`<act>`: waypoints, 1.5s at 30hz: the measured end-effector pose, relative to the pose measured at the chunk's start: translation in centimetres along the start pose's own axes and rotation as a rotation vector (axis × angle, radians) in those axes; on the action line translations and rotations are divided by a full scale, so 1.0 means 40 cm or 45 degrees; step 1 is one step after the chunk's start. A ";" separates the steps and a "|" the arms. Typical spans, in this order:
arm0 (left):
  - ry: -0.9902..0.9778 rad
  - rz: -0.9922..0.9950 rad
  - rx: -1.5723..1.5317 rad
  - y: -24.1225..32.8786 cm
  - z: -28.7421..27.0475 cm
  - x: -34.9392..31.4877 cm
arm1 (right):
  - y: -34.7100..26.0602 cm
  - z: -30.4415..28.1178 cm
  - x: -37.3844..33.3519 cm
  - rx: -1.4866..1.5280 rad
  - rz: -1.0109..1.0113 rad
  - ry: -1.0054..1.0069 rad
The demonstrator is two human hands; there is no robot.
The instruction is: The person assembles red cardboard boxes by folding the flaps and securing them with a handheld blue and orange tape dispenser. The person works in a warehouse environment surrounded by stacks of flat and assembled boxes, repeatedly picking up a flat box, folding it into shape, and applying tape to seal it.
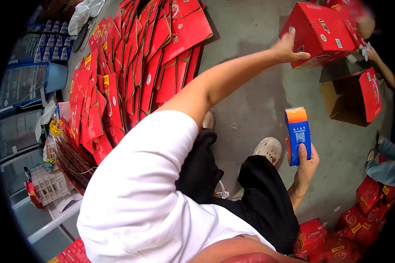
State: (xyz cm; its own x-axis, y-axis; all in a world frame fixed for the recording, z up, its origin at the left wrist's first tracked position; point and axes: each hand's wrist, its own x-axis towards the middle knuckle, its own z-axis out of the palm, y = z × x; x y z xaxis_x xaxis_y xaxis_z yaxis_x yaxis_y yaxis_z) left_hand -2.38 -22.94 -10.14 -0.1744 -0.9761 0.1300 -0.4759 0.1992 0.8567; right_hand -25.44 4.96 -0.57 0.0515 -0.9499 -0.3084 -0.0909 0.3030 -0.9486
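**Working Position**

My right hand [308,164] pinches the blue-and-orange item [299,138], apparently a tape dispenser, above the floor [250,105], thumb on its near face. Beyond, flattened cartons [138,65] cover the floor's left side; an open carton [371,96] sits toward its right. Farther out, my left hand [286,49] is spread at the red carton's [318,33] left side.

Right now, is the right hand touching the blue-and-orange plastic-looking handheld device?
Touching. The head view shows the right hand gripping the device at its lower end, thumb laid against its blue face.
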 end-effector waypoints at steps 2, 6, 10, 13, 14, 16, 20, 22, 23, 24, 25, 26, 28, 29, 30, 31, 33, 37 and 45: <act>0.176 0.252 0.704 -0.022 -0.085 -0.068 | 0.014 -0.008 0.002 -0.029 0.042 -0.064; 0.374 -0.360 1.624 -0.217 -0.351 -0.240 | 0.010 0.008 -0.009 0.122 0.163 -0.078; 0.133 -0.659 1.761 -0.331 -0.576 -0.381 | 0.008 0.015 0.005 0.156 0.168 -0.147; 0.039 -0.513 1.681 -0.141 -0.563 -0.395 | -0.004 0.007 0.007 0.178 0.236 -0.186; 0.018 -0.446 1.648 -0.032 -0.527 -0.410 | 0.003 0.008 0.016 0.134 0.221 -0.185; 0.027 -0.171 1.507 0.153 -0.424 -0.467 | 0.026 0.025 0.037 0.037 0.200 -0.162; -0.191 0.118 1.162 0.309 -0.257 -0.600 | -0.002 0.116 0.148 0.367 0.201 -0.272; -0.531 -0.147 0.945 0.315 -0.197 -0.623 | -0.009 0.178 0.190 0.286 0.165 -0.285; -0.433 0.015 0.952 0.282 -0.155 -0.672 | -0.025 0.211 0.182 -0.078 0.087 -0.222; -0.606 -0.101 0.712 0.302 -0.148 -0.661 | -0.007 0.200 0.182 -0.301 -0.011 -0.166; -0.779 -0.216 0.470 0.324 -0.160 -0.648 | 0.001 0.181 0.153 -0.627 -0.124 -0.052; -0.833 -0.270 0.195 0.308 -0.167 -0.633 | -0.018 0.170 0.119 -0.945 -0.250 0.052; -0.594 -0.479 -0.282 0.302 -0.192 -0.595 | -0.047 0.125 0.079 -0.976 -0.391 0.014; -0.240 -0.417 -0.162 0.220 -0.190 -0.572 | -0.075 0.103 0.056 -0.985 -0.380 -0.028; 0.102 -0.390 -0.491 0.205 -0.214 -0.525 | -0.086 0.089 0.034 -1.003 -0.356 -0.075; 0.219 -0.435 -0.442 0.164 -0.262 -0.479 | -0.083 0.084 0.018 -1.127 -0.461 -0.080; 0.409 -0.517 -0.432 0.067 -0.334 -0.390 | -0.061 0.096 -0.007 -1.163 -0.584 -0.129; 0.297 -0.458 -0.445 0.026 -0.378 -0.345 | -0.023 0.132 -0.023 -1.175 -0.685 -0.279; 0.119 -0.437 -0.534 -0.009 -0.521 -0.410 | 0.044 0.120 0.016 -0.280 0.136 -0.439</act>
State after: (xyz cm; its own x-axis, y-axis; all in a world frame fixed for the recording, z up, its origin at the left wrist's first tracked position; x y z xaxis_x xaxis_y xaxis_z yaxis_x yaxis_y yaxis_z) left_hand 18.61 -8.83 -2.18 0.0167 -0.9863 -0.1643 -0.1046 -0.1651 0.9807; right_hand -20.78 5.27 -2.79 0.3569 -0.8212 -0.4452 -0.3216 0.3394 -0.8840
